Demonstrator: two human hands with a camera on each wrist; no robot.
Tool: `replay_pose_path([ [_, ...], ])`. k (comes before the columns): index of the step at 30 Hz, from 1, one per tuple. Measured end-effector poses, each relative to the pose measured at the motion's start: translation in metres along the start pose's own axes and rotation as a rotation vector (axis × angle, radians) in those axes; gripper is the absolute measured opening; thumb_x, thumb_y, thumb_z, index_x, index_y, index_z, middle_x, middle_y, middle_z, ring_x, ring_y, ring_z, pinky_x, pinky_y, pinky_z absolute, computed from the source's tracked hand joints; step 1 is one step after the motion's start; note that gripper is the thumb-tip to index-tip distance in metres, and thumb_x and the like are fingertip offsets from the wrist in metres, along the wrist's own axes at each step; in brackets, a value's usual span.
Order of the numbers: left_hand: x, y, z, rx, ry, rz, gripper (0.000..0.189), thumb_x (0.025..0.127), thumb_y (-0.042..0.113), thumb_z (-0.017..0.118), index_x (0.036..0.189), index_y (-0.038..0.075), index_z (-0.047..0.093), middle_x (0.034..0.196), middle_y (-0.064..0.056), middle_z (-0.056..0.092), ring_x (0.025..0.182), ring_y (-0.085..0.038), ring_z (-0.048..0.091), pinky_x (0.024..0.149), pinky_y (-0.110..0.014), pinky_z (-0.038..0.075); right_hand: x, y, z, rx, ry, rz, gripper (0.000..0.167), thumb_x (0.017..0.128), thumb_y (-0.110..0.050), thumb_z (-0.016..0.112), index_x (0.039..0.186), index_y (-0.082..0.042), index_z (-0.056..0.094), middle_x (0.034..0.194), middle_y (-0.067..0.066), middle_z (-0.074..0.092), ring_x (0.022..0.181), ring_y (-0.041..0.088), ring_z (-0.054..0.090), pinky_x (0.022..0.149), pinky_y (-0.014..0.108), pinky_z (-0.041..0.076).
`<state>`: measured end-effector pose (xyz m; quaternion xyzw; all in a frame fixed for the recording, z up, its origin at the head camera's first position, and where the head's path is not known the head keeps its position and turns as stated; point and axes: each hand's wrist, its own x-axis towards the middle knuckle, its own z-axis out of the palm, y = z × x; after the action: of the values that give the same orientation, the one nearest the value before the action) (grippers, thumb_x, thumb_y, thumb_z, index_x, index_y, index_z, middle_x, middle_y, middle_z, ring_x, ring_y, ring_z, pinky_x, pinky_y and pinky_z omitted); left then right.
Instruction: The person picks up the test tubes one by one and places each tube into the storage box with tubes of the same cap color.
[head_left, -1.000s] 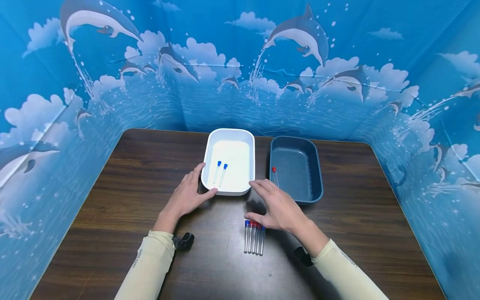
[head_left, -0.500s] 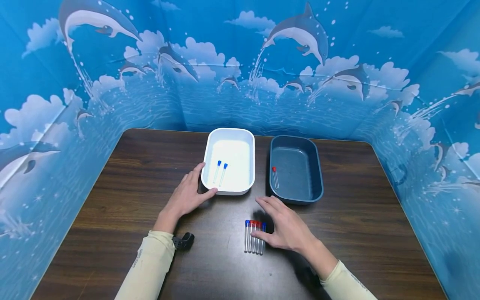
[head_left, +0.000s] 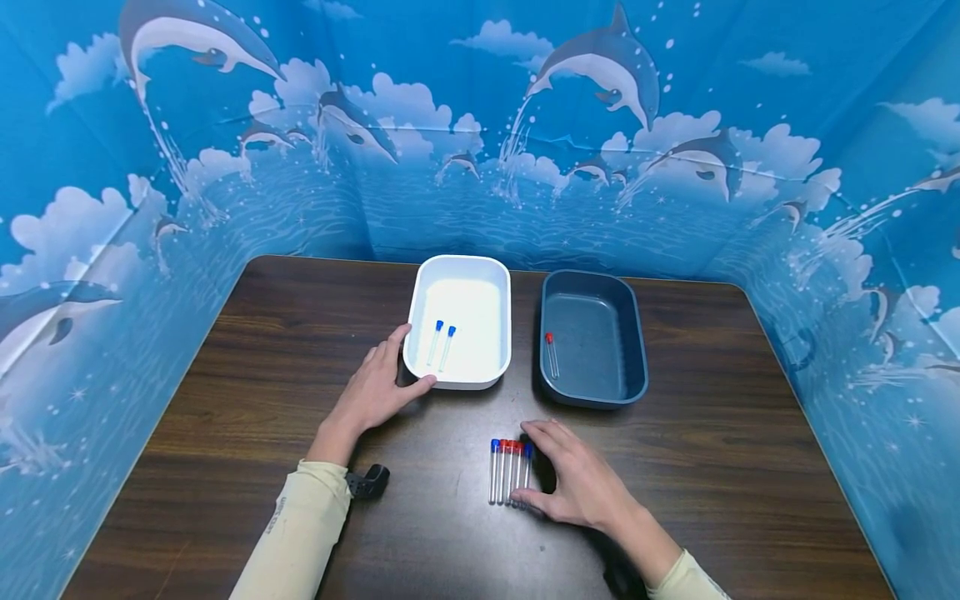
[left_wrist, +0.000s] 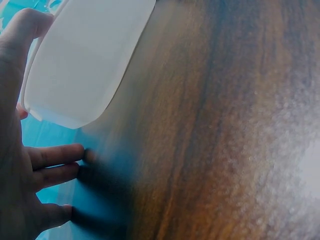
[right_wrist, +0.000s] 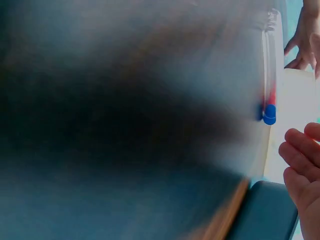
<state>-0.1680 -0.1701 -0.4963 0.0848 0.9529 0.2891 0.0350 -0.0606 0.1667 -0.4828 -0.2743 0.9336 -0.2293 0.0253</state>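
Note:
My left hand [head_left: 375, 392] rests at the near-left corner of a white tray [head_left: 504, 325], thumb and index finger touching its rim and the other fingers extended. Inside that tray lie two blue-capped test tubes [head_left: 436, 342]. My right hand [head_left: 581, 479] is spread beside a row of several capped test tubes [head_left: 502, 475] on the table, thumb near their lower ends and fingers near the caps. Blue caps sit at the row's ends, red ones between. In the right wrist view a blue cap [right_wrist: 269, 115] shows, and the hand holds nothing. One red-capped test tube [head_left: 552, 357] lies in the dark blue tray [head_left: 639, 358].
Both trays stand side by side toward the back of the dark wooden table [head_left: 705, 417]. A blue curtain [head_left: 420, 200] printed with dolphins hangs behind and around it. A black wrist device [head_left: 367, 482] is on the left wrist.
My right hand has drawn back from between the trays, down and to the right, to the side of the test tube row. The left hand stays at the white tray.

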Motion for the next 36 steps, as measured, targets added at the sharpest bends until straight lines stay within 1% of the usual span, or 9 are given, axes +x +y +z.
replay_pose_path([
  [4,0.000,0.000,0.000,0.004,-0.001,0.004,0.102,0.082,0.069,0.062,0.158,0.030,0.006,0.146,-0.014,0.039,0.121,-0.029,0.041,0.099,-0.054,0.038,-0.003,0.001,0.004,0.020,-0.021,0.024,0.087,0.076,-0.066,0.071,0.143,-0.014,0.051,0.138,0.002,0.053,0.125,0.019,0.050,0.099,0.044,0.043],
  [9,-0.001,0.000,0.000,0.004,-0.004,0.005,0.102,0.082,0.070,0.061,0.158,0.030,0.005,0.145,-0.014,0.040,0.120,-0.029,0.042,0.099,-0.054,0.038,-0.006,0.002,0.008,0.029,-0.058,0.045,0.087,0.076,-0.066,0.072,0.143,-0.014,0.051,0.137,0.001,0.053,0.124,0.018,0.051,0.098,0.043,0.044],
  [17,0.000,-0.001,0.001,-0.001,-0.002,0.001,0.101,0.082,0.069,0.062,0.157,0.032,0.005,0.146,-0.013,0.039,0.121,-0.028,0.041,0.099,-0.054,0.037,-0.007,0.002,0.010,0.005,-0.066,0.030,0.090,0.075,-0.069,0.071,0.143,-0.014,0.050,0.138,0.002,0.053,0.124,0.018,0.051,0.099,0.043,0.044],
  [24,0.000,-0.001,0.001,0.001,0.003,0.007,0.101,0.083,0.068,0.063,0.158,0.030,0.006,0.147,-0.014,0.038,0.123,-0.029,0.041,0.100,-0.054,0.037,-0.007,0.003,0.012,-0.018,-0.078,0.011,0.091,0.074,-0.067,0.072,0.144,-0.013,0.049,0.138,0.003,0.052,0.125,0.018,0.050,0.099,0.041,0.044],
  [28,0.001,-0.001,0.001,0.004,0.001,0.008,0.101,0.082,0.071,0.060,0.157,0.031,0.005,0.147,-0.013,0.039,0.123,-0.029,0.041,0.100,-0.054,0.037,-0.007,0.003,0.013,-0.022,-0.082,-0.002,0.091,0.075,-0.065,0.073,0.144,-0.012,0.048,0.139,0.003,0.052,0.126,0.019,0.049,0.099,0.041,0.043],
  [36,0.000,0.000,0.000,-0.004,0.000,0.006,0.101,0.082,0.068,0.063,0.157,0.032,0.006,0.146,-0.014,0.039,0.121,-0.029,0.042,0.099,-0.054,0.038,-0.006,0.003,0.011,-0.023,-0.152,0.017,0.091,0.076,-0.063,0.073,0.147,-0.013,0.045,0.141,0.005,0.049,0.127,0.022,0.048,0.099,0.045,0.044],
])
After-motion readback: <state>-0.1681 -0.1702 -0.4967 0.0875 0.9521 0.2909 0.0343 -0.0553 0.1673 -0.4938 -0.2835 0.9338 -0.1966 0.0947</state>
